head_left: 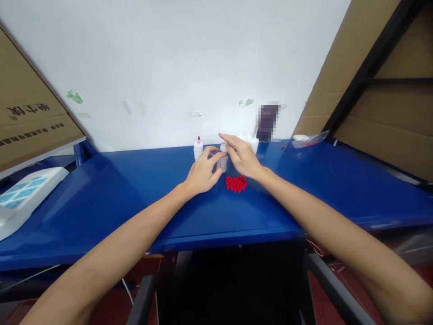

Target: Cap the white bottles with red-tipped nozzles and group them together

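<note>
A small white plastic bottle (222, 166) stands upright on the blue table between my hands. My left hand (203, 171) is closed around its body, thumb and fingers on either side. At the bottle's top, my right hand (242, 155) has its fingers on the white cap (223, 147); its fingertips are partly hidden. Just in front of the bottle lies a pile of small red tips (236, 184). Left of it stands another white bottle (198, 150) topped with a red tip. More white bottles (253, 143) are partly covered behind my right hand.
The blue table (135, 189) runs up to a white wall. A white device with blue panels (29, 192) is at the left. A clear plastic bag (309, 140) and one loose red tip (283, 147) lie at the back right. Cardboard (355, 58) flanks the right side.
</note>
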### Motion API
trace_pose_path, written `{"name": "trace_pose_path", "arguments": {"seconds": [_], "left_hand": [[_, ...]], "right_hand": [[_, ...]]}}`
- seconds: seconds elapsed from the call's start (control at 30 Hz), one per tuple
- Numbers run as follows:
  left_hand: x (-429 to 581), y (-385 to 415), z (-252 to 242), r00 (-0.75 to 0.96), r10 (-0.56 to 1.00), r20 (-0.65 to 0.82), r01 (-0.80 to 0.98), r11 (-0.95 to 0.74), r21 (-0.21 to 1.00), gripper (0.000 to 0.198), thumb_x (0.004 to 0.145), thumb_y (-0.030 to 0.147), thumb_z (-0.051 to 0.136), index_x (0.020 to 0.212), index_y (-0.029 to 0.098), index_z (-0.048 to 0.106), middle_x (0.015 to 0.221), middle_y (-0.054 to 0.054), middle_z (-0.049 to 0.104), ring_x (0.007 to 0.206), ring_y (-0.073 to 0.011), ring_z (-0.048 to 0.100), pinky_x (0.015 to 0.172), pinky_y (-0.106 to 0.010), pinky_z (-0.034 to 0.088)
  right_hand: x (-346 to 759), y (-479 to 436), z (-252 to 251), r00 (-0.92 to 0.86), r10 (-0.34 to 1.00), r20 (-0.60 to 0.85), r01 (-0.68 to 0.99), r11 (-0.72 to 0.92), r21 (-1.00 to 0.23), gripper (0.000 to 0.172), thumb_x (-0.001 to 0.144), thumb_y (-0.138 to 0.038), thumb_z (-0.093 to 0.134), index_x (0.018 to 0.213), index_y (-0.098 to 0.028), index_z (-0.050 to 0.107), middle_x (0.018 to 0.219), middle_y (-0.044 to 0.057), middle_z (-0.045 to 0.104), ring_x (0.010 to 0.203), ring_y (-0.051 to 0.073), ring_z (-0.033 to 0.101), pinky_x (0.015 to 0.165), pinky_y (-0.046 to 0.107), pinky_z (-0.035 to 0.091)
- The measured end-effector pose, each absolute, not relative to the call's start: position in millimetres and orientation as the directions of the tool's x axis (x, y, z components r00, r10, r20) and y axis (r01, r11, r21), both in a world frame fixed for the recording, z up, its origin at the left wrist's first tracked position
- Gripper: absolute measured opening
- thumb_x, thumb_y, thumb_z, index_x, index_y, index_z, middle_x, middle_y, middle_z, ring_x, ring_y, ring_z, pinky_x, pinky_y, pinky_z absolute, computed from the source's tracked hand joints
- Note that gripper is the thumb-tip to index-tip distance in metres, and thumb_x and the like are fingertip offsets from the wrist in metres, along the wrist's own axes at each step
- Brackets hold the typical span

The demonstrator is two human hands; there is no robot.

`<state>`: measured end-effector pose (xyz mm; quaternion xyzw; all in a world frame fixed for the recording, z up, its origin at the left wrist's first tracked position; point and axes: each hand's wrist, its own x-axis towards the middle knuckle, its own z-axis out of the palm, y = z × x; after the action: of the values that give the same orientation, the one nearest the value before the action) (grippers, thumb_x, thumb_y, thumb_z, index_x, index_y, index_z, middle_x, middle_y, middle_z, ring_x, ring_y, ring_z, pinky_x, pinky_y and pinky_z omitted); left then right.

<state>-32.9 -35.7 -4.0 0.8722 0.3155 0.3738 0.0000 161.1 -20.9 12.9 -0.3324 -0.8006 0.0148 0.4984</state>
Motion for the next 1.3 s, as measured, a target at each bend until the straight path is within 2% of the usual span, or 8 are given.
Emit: {"name": "trace_pose_path", "arguments": {"seconds": [0.17, 0.3, 0.43, 0.73, 0.9, 1.0, 1.13, 1.3], "left_hand": [[-31.7, -39.7, 2.7, 0.422, 0.526, 0.739, 0.588, -0.779, 0.218, 0.030, 0.091, 0.017, 0.048, 0.114, 0.016, 0.068, 0.101, -0.008, 0.064, 0.094, -0.0208, 0.061, 0.091, -0.038, 0.053], [-33.7, -41.2, 5.2, 0.504, 0.611, 0.610, 0.592, -0.759, 0.272, 0.023, 0.091, 0.016, 0.046, 0.099, 0.018, 0.068, 0.077, -0.002, 0.067, 0.073, -0.0176, 0.061, 0.074, -0.031, 0.049], [-34.3, -41.6, 3.1, 0.583, 0.653, 0.485, 0.610, -0.745, 0.270, 0.028, 0.092, 0.020, 0.047, 0.106, 0.019, 0.072, 0.076, -0.002, 0.071, 0.066, -0.0176, 0.063, 0.068, -0.030, 0.046], [-34.5, -39.1, 1.3, 0.625, 0.702, 0.343, 0.676, -0.705, 0.212, 0.045, 0.095, 0.025, 0.045, 0.131, 0.024, 0.071, 0.083, -0.005, 0.076, 0.077, -0.0234, 0.072, 0.071, -0.032, 0.051], [-33.9, -40.2, 2.9, 0.549, 0.781, 0.298, 0.758, -0.615, 0.215, 0.046, 0.096, 0.029, 0.046, 0.135, 0.026, 0.068, 0.090, -0.006, 0.078, 0.083, -0.0258, 0.074, 0.074, -0.035, 0.054], [-34.4, -39.4, 4.3, 0.487, 0.822, 0.295, 0.802, -0.555, 0.222, 0.046, 0.096, 0.032, 0.046, 0.136, 0.026, 0.067, 0.091, -0.006, 0.077, 0.084, -0.0262, 0.074, 0.076, -0.035, 0.055], [-36.4, -35.2, 4.3, 0.395, 0.867, 0.302, 0.857, -0.466, 0.218, 0.046, 0.097, 0.035, 0.048, 0.139, 0.023, 0.064, 0.090, -0.008, 0.076, 0.086, -0.0289, 0.074, 0.080, -0.039, 0.056], [-40.6, -27.9, 1.9, 0.352, 0.885, 0.306, 0.879, -0.425, 0.218, 0.048, 0.097, 0.037, 0.048, 0.139, 0.020, 0.064, 0.088, -0.010, 0.076, 0.085, -0.0317, 0.074, 0.080, -0.043, 0.057]], "right_hand": [[159.6, -22.0, 12.8, -0.280, 0.566, 0.775, 0.519, 0.769, -0.373, 0.047, 0.103, -0.023, 0.043, 0.145, -0.025, 0.063, 0.142, 0.009, 0.068, 0.129, 0.026, 0.064, 0.109, 0.048, 0.054], [158.6, -24.0, 12.5, -0.295, 0.598, 0.745, 0.514, 0.756, -0.404, 0.047, 0.103, -0.024, 0.044, 0.147, -0.027, 0.062, 0.144, 0.007, 0.067, 0.127, 0.026, 0.065, 0.106, 0.049, 0.056], [157.3, -26.1, 11.6, -0.319, 0.620, 0.717, 0.486, 0.756, -0.438, 0.047, 0.103, -0.027, 0.047, 0.148, -0.028, 0.060, 0.143, 0.007, 0.067, 0.124, 0.026, 0.066, 0.102, 0.048, 0.058], [159.2, -24.8, 14.9, -0.266, 0.602, 0.753, 0.542, 0.739, -0.399, 0.040, 0.101, -0.028, 0.049, 0.138, -0.022, 0.064, 0.124, 0.012, 0.072, 0.102, 0.025, 0.069, 0.093, 0.045, 0.056], [161.0, -29.8, 26.3, -0.121, 0.624, 0.772, 0.679, 0.619, -0.395, 0.030, 0.098, -0.027, 0.050, 0.119, -0.020, 0.071, 0.085, 0.004, 0.073, 0.079, 0.023, 0.066, 0.092, 0.045, 0.048], [165.0, -30.0, 32.7, -0.033, 0.669, 0.742, 0.709, 0.539, -0.454, 0.028, 0.098, -0.031, 0.049, 0.088, -0.020, 0.072, 0.062, 0.000, 0.062, 0.061, 0.018, 0.058, 0.084, 0.040, 0.046], [172.7, -25.3, 36.6, 0.047, 0.721, 0.691, 0.719, 0.455, -0.524, 0.033, 0.094, -0.033, 0.048, 0.066, -0.021, 0.063, 0.057, 0.003, 0.058, 0.058, 0.019, 0.053, 0.066, 0.035, 0.040], [182.0, -19.8, 38.9, 0.102, 0.741, 0.664, 0.752, 0.380, -0.539, 0.032, 0.091, -0.031, 0.047, 0.066, -0.021, 0.065, 0.056, 0.004, 0.057, 0.060, 0.021, 0.055, 0.065, 0.035, 0.040]]}}
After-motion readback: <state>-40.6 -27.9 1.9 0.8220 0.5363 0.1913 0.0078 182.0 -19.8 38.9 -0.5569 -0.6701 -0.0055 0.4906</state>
